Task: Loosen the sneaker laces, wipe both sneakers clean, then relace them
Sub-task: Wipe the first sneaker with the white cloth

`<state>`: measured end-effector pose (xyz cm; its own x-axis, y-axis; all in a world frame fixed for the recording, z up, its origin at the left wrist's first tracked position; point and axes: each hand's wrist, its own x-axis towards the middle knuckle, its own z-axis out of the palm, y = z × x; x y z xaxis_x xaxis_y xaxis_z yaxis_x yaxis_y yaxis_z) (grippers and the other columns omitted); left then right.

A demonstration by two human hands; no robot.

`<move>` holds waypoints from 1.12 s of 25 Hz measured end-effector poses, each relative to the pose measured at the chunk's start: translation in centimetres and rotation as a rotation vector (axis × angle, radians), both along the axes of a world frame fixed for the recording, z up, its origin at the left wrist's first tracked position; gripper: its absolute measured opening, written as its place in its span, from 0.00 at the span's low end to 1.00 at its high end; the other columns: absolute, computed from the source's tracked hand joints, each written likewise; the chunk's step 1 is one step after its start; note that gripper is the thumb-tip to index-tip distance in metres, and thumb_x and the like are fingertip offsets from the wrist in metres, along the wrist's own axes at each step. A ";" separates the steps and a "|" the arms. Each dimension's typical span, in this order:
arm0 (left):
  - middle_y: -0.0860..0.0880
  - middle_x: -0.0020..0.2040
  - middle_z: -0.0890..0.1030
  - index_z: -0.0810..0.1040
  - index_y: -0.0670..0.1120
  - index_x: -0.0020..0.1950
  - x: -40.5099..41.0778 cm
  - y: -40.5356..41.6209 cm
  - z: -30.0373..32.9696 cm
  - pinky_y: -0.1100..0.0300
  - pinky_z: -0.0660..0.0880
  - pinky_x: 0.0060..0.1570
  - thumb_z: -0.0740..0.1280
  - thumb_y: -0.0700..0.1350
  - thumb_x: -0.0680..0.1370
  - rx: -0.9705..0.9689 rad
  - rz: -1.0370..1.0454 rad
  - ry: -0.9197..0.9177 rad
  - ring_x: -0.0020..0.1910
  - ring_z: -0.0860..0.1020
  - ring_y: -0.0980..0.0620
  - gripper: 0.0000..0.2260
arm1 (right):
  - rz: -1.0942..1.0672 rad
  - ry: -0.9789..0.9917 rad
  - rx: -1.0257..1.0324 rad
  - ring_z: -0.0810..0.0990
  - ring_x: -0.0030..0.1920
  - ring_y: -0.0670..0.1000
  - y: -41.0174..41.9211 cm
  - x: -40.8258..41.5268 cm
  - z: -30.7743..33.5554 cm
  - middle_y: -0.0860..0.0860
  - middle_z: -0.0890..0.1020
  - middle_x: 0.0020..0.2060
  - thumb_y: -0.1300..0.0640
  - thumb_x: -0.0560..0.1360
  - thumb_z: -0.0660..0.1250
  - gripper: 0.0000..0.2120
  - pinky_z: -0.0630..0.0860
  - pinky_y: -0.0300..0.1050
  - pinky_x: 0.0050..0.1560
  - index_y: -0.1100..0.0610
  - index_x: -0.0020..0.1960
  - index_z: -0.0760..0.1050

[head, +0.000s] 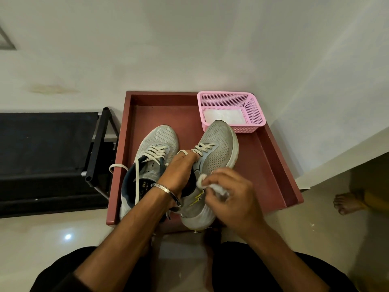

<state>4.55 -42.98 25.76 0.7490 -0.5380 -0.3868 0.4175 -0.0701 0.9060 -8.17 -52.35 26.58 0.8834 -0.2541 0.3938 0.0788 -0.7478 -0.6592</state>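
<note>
Two grey mesh sneakers with cream laces lie on a dark red tray (271,163). The left sneaker (155,140) rests flat, its laces loose and one end looped over the tray's left rim. My left hand (181,171) grips the right sneaker (219,148) at its tongue and collar, tilting it up on its side. My right hand (231,197) pinches a crumpled white wipe (203,182) against that sneaker's side, near a yellow logo.
A pink plastic basket (252,108) holding white wipes stands at the tray's far right corner. A black shoe rack (99,148) is on the left by the wall. Another person's bare foot (347,202) is on the tiled floor at the right.
</note>
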 end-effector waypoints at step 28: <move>0.48 0.31 0.70 0.69 0.36 0.36 -2.1 0.3 1.8 0.54 0.66 0.36 0.61 0.44 0.78 0.267 -0.156 -0.667 0.32 0.67 0.52 0.14 | -0.548 -0.048 -0.034 0.80 0.45 0.49 -6.4 1.4 -1.2 0.52 0.82 0.47 0.67 0.71 0.71 0.08 0.70 0.26 0.42 0.59 0.48 0.82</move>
